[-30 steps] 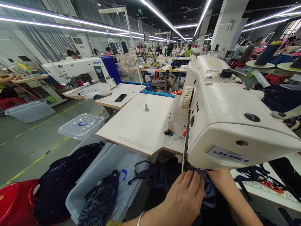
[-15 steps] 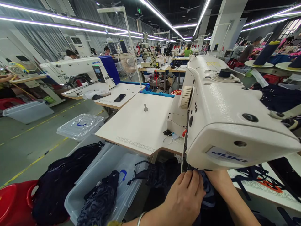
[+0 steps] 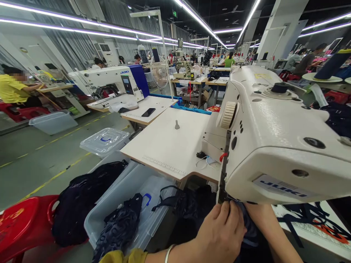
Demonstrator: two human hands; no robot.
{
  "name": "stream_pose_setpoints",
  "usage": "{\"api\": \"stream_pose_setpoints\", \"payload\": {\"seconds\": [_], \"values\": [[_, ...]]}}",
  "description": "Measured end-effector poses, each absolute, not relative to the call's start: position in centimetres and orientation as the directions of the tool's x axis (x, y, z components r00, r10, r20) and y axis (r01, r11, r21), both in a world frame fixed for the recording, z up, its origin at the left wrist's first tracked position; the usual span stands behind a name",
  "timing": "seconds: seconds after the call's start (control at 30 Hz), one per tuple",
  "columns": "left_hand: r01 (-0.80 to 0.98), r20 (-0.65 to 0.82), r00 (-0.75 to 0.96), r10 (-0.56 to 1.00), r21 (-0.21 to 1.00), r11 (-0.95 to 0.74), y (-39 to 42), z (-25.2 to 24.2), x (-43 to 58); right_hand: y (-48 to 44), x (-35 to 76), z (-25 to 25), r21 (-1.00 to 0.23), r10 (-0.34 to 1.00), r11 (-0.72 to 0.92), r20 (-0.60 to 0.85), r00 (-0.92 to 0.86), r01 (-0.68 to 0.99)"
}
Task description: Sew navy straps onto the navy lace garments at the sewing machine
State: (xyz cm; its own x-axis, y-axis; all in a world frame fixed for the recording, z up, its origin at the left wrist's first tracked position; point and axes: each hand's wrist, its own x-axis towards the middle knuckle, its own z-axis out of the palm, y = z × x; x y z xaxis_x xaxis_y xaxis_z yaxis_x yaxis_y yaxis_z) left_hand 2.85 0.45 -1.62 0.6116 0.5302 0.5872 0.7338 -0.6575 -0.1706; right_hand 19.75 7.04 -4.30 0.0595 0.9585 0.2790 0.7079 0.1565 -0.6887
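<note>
Under the head of the white sewing machine (image 3: 282, 146), my left hand (image 3: 221, 230) is closed, its fingers pressed together on dark navy fabric (image 3: 248, 228). A bracelet and a yellow sleeve show on that arm. My right hand (image 3: 256, 212) reaches in from the right beside the same fabric; its fingers are hidden beneath the machine head. More of the dark garment, with a thin strap (image 3: 167, 201), hangs to the left of my left hand, over the edge of the plastic bin.
A clear plastic bin (image 3: 91, 228) holds dark patterned garments at lower left, near a red stool (image 3: 24, 223) and a dark cloth pile (image 3: 82, 197). A white tabletop (image 3: 170, 140) has a phone (image 3: 148, 112) beyond it. Straps (image 3: 309, 215) lie at right. A person in yellow (image 3: 12, 89) sits far left.
The view has turned left, so the surroundings sit further right and the person in yellow shows more. Both hands stay at the fabric under the machine head.
</note>
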Motion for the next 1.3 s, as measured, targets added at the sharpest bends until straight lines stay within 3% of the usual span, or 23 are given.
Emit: {"api": "stream_pose_setpoints", "payload": {"seconds": [0.3, 0.6, 1.0, 1.3], "values": [[0.731, 0.604, 0.606, 0.519, -0.165, -0.662, 0.63, -1.04, 2.03, 6.98, 19.1, -3.79, -0.696, 0.956, 0.194, 0.293, 0.026, 0.692], [0.684, 0.513, 0.682, 0.522, -0.193, -0.704, 0.41, -1.53, 1.89, 6.64, 19.7, -3.94, -0.688, 0.951, 0.187, 0.306, 0.047, 0.701], [0.692, 0.522, 0.641, 0.563, -0.077, -0.718, 0.6, -1.89, 2.13, 6.78, 19.67, -4.19, -0.692, 0.939, 0.177, 0.333, 0.091, 0.7], [0.699, 0.513, 0.633, 0.58, -0.056, -0.713, 0.96, -1.47, 2.37, 6.82, 19.4, -4.55, -0.699, 0.934, 0.177, 0.342, 0.106, 0.692]]}}
